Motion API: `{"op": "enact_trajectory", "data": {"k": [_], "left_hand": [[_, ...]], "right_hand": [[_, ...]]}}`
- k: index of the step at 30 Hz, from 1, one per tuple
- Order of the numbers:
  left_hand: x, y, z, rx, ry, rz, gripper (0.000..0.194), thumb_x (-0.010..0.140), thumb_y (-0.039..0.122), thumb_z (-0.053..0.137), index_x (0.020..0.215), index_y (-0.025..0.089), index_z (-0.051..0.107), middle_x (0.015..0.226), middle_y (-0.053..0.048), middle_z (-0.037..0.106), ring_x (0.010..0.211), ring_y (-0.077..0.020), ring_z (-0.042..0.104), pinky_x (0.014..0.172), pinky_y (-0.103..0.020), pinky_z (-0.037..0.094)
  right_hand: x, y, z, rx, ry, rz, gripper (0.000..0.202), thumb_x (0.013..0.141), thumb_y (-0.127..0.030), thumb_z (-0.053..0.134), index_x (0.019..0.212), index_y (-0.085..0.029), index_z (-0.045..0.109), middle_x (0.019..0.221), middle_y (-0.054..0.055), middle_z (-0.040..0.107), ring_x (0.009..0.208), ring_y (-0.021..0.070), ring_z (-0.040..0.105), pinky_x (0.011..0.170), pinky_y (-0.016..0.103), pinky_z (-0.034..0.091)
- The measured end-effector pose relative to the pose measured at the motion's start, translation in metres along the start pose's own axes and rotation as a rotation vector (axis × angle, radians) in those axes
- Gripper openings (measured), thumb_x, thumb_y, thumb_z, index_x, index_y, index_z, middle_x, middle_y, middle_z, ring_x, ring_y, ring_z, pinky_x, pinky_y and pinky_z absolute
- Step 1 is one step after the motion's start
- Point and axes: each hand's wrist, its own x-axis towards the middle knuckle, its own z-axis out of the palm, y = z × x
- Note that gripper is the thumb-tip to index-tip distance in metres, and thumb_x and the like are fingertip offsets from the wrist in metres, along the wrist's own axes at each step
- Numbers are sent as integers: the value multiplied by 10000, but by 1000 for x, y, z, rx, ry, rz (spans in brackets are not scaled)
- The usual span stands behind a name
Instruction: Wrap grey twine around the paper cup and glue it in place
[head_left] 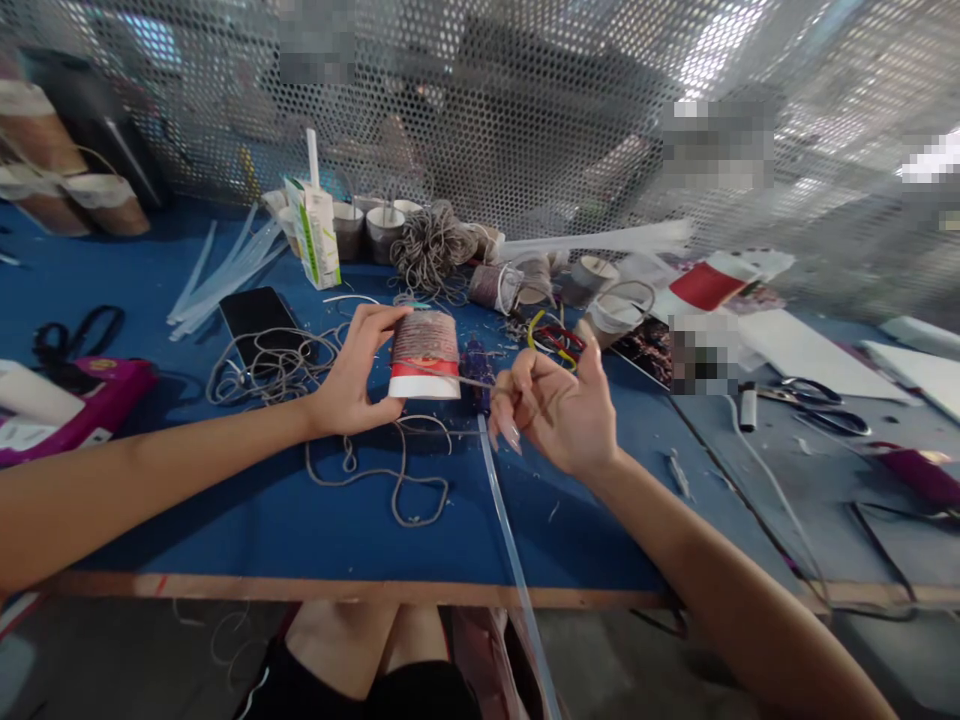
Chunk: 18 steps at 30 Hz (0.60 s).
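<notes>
My left hand (360,370) grips a paper cup (424,386) by its ends, fingers at the top and thumb below. Rows of grey cord (426,332) wrap most of the cup; a red printed band and a white rim stay bare. From the cup a length of cord runs taut to my right hand (559,410), whose curled fingers hold it. Between my hands lies a blue glue gun (478,370), partly hidden, with a long clear glue stick (504,520) reaching over the table edge. Loose cord loops lie under my left wrist.
A phone (259,315) lies left, near clear glue sticks (240,265) and a drink carton (315,235). Cord-wrapped cups and a cord bundle (431,245) stand along the perforated metal screen (525,120). Pliers (555,340) lie behind my right hand; scissors (817,400) lie right.
</notes>
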Motion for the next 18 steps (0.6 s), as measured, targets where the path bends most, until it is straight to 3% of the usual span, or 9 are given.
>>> {"op": "enact_trajectory", "data": {"k": [5,8,10,12,15,18], "left_hand": [[0,-5,-2,-99,1,31,650,855,606,533,1414,299,407,1217,-121,459,1133,-277,564,976,-476,566],[2,-6,-1,-65,9,25,621,860,592,528,1392,292,418,1208,-116,488,1118,-274,572,967,-474,565],[2,-6,0,-2,-10,-13,595,857,552,548,1369,274,432,1206,-115,505,1116,-271,570,958,-471,568],[3,-4,1,89,-28,-71,594,831,509,597,1344,246,452,1186,-111,513,1108,-269,565,938,-470,574],[5,-1,3,212,-26,-88,676,754,494,701,1326,215,473,1142,-103,518,1092,-272,553,923,-469,573],[6,1,2,268,-41,-1,744,715,489,750,1344,215,465,1154,-104,520,1101,-277,537,939,-473,556]], "right_hand": [[5,12,-8,-165,177,-35,564,868,-764,396,705,-226,437,772,56,662,702,197,682,640,362,595],[3,16,-7,-316,336,-216,497,878,-699,459,735,-223,476,919,77,674,939,223,687,742,366,606],[-1,14,-3,-372,393,-338,434,882,-644,495,767,-226,482,982,84,672,963,218,670,753,357,603],[-6,11,3,-350,339,-355,361,894,-579,512,812,-231,461,1085,87,680,802,175,665,671,337,599],[-15,7,12,-243,109,-240,258,929,-477,508,875,-236,434,1319,95,620,535,80,562,497,290,549],[-21,10,16,-224,-108,-149,232,952,-446,508,913,-228,441,1416,119,561,499,43,520,492,272,544]]}}
